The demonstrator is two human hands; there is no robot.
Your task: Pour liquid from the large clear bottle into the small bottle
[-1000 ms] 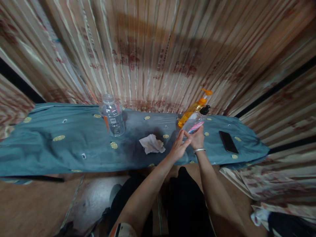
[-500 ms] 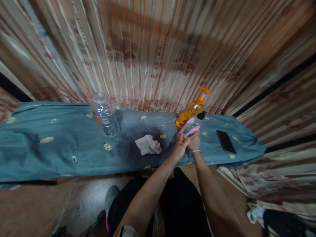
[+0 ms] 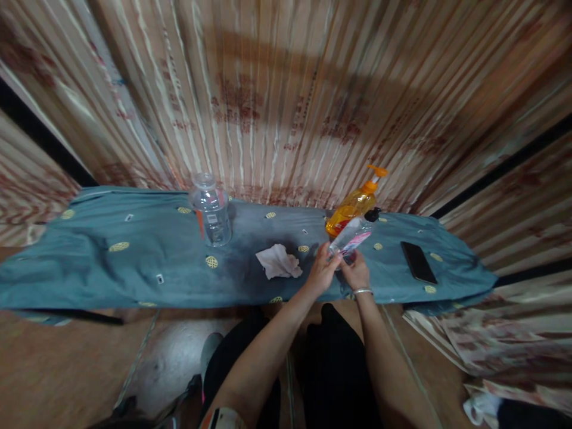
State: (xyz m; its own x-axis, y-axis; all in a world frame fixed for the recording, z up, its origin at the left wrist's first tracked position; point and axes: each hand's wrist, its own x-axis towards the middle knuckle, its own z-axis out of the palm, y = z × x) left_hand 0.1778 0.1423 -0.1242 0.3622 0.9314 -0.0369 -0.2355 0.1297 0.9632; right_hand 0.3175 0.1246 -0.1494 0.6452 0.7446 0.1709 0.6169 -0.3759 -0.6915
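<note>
A clear bottle [image 3: 355, 236] with a black top and a pink-and-white label is between my hands, leaning to the upper right. My left hand [image 3: 322, 269] grips its lower left end. Around the bottom of the same bottle, on the right, my right hand [image 3: 357, 273] has its fingers closed; a bracelet circles that wrist. Just behind stands an orange pump bottle [image 3: 346, 215], partly covered by the held one. A crumpled white tissue [image 3: 277, 262] lies on the cloth to the left of my hands.
A large clear empty bottle [image 3: 215, 223] stands on the left of the blue-green cloth [image 3: 147, 244] with yellow prints. On the right lies a black phone [image 3: 418, 262]. A pleated curtain [image 3: 277, 101] hangs right behind the cloth-covered surface.
My right hand has slid down from the bottle's side to its lower end. The whole scene has shifted slightly to the right as my head turned.
</note>
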